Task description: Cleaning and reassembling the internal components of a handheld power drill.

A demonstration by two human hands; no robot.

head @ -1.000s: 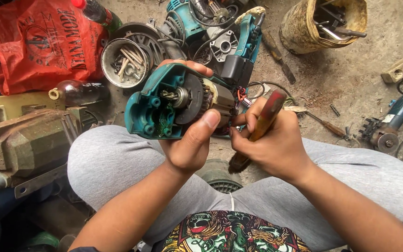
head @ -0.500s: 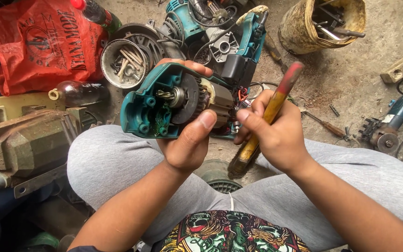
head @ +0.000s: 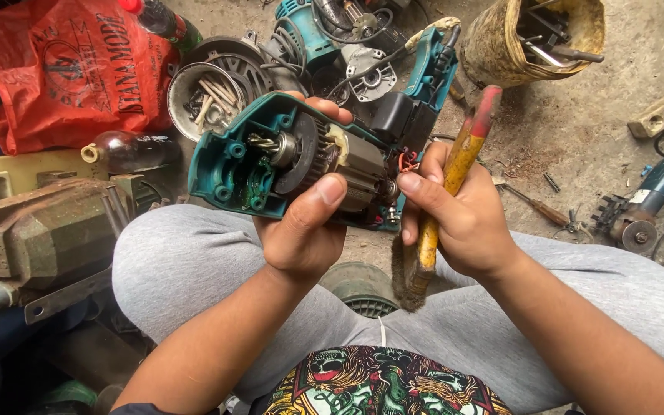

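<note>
Teal power-tool housing [head: 270, 165], motor exposed, clasped in left hand [head: 305, 230]. Yellow-handled brush [head: 455, 165] gripped in right hand [head: 463, 219], at 3 o'clock, bristles down.

One opened teal power tool [head: 286, 161], one paintbrush [head: 443, 192], two hands [head: 305, 230].

Dusty, cluttered concrete floor [head: 578, 138]
</note>
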